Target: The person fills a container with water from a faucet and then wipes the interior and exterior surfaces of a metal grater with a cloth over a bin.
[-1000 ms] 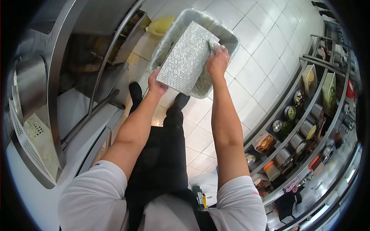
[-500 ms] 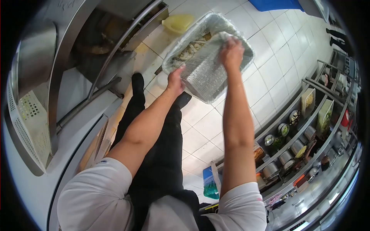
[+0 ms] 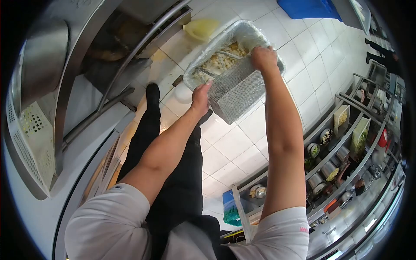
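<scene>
A grey perforated metal basket (image 3: 238, 89) is tilted over the near side of a bin (image 3: 279, 69) lined with clear plastic. My left hand (image 3: 201, 99) is closed on the basket's left edge. At the upper right edge, my right hand (image 3: 264, 58) has its fingers wrapped round the rim. Pale and yellowish food scraps (image 3: 221, 60) lie in the bin beyond the basket. The inside of the basket is mostly out of sight.
On the floor behind the bin lies a yellow container (image 3: 201, 28). A steel appliance with a handrail stands at left. Shelves with pots and trays (image 3: 359, 136) run along the right. A blue bin (image 3: 307, 8) and a person's dark legs (image 3: 381, 52) show at top right.
The basket has tipped and shifted toward me, so its side and more of the scraps show. My right hand has moved slightly right and down with it.
</scene>
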Demonstrator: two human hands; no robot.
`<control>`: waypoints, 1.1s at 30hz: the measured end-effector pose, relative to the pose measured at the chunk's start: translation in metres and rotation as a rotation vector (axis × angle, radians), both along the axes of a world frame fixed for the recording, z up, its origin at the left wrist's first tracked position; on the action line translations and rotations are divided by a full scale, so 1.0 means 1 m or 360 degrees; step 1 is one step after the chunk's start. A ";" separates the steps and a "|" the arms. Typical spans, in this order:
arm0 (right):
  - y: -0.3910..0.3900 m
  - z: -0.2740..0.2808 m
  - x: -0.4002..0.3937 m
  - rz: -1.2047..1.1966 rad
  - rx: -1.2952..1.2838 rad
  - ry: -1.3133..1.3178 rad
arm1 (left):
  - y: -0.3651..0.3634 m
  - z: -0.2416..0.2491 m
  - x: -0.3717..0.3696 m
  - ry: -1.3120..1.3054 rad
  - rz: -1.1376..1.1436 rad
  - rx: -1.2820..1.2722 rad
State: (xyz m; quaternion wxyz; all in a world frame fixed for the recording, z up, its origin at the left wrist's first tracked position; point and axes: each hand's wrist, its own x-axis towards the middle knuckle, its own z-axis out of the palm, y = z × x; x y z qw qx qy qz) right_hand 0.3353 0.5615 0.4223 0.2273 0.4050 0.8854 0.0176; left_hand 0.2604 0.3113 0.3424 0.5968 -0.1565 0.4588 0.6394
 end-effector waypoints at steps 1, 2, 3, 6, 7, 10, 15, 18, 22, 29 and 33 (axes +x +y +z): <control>-0.003 -0.003 -0.002 0.0037 -0.0045 -0.0034 | 0.000 0.006 0.002 -0.0036 0.0031 -0.0011; -0.004 -0.007 -0.007 0.0074 -0.0085 -0.0062 | 0.001 0.011 0.000 -0.0066 0.0061 -0.0016; -0.008 -0.007 -0.016 0.0111 -0.0124 -0.0088 | 0.002 0.019 -0.004 -0.0094 0.0091 -0.0020; -0.059 0.001 -0.029 0.0287 -0.0460 -0.0075 | -0.008 -0.019 -0.005 -0.0138 0.0038 0.0023; -0.077 0.024 -0.034 0.0424 -0.0572 0.0000 | -0.007 -0.021 -0.002 -0.0127 0.0069 0.0038; -0.128 0.058 -0.045 0.0525 -0.0864 0.0063 | -0.010 -0.021 -0.001 -0.0125 0.0122 0.0086; -0.106 0.080 0.002 0.0093 -0.0342 0.0252 | -0.002 0.008 -0.013 -0.0198 0.0094 0.0133; -0.087 0.082 0.046 -0.0201 -0.0098 0.0793 | -0.002 0.016 -0.027 -0.0273 0.0006 0.0259; -0.091 0.064 0.099 -0.0746 -0.0089 0.1251 | -0.006 0.006 -0.058 -0.0480 -0.0171 0.0300; -0.185 -0.014 0.147 -0.2372 -0.0646 0.3416 | -0.012 0.000 -0.106 -0.0720 -0.0198 0.0557; -0.233 -0.044 0.127 -0.2600 -0.0862 0.3504 | -0.024 0.001 -0.117 -0.0552 -0.0318 0.0560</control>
